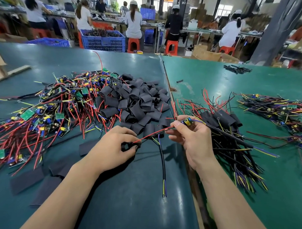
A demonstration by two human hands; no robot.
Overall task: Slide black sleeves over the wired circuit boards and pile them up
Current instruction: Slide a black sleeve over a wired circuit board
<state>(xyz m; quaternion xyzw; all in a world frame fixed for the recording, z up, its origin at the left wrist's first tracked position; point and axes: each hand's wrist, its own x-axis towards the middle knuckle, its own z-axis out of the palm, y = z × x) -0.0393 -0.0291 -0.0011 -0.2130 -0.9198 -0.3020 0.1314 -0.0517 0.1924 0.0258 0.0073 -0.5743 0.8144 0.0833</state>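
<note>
The left hand [111, 147] pinches a black sleeve [128, 146] at the red wire's [154, 132] tip, the right hand [192, 133] grips the circuit board [186, 121], loose sleeves [135, 103] heaped just beyond.

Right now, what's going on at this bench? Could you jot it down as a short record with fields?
left hand: left hand pinches an open black sleeve, with red wire tips at its mouth
right hand: right hand grips a small wired circuit board with a yellow part
loose sleeves: heap of black sleeves at centre
unsleeved boards: tangled pile of green boards at left
finished pile: sleeved boards at right
surface: green table mat
</note>
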